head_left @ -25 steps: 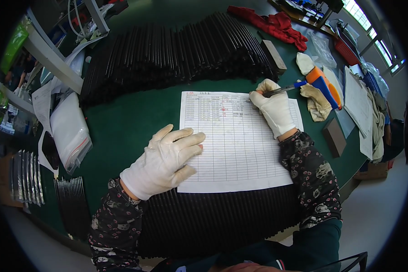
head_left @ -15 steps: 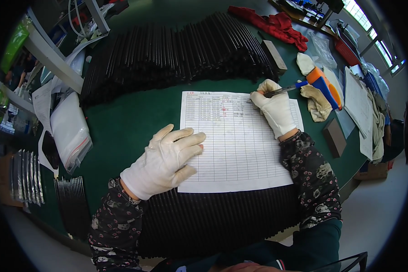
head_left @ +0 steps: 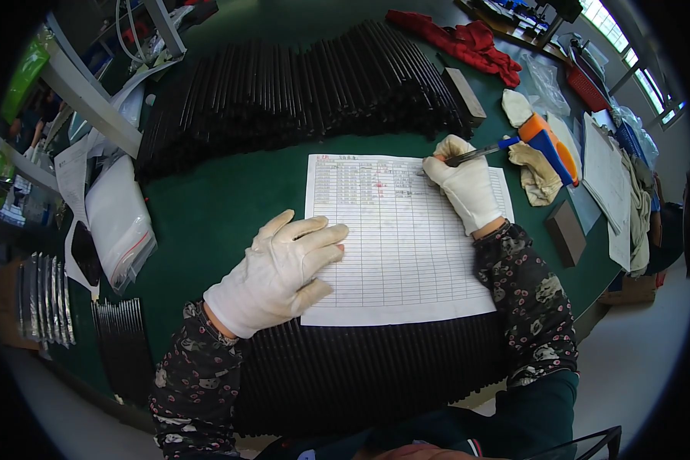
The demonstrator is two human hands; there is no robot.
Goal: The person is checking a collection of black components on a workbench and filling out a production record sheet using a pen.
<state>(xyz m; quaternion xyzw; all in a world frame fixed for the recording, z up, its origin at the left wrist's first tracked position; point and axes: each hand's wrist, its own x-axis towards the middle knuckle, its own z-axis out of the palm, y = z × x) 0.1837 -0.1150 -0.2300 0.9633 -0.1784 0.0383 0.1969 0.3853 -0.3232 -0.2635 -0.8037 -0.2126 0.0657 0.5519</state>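
A white form sheet [head_left: 406, 261] with a printed table lies in front of me, its upper rows filled with handwriting and a few red marks. My right hand [head_left: 465, 184], in a white glove, is closed round a blue-capped pen [head_left: 479, 152] over the sheet's upper right part. The pen's tip is by the written rows, partly hidden by the fingers. My left hand [head_left: 277, 270], also gloved, rests flat with fingers spread on the sheet's left edge. Under the sheet's near edge lies a row of black rods [head_left: 376, 368].
More black rods [head_left: 299, 92] are piled across the back of the green table [head_left: 215, 207]. A grey block [head_left: 566, 234], an orange-and-blue tool [head_left: 550, 149] and spare gloves [head_left: 537, 175] lie right. Plastic bags [head_left: 119, 222] and thin rods [head_left: 123, 345] are left. A red cloth [head_left: 475, 46] lies far back.
My right hand and the pen have shifted very slightly; my left hand and the sheet stay in place.
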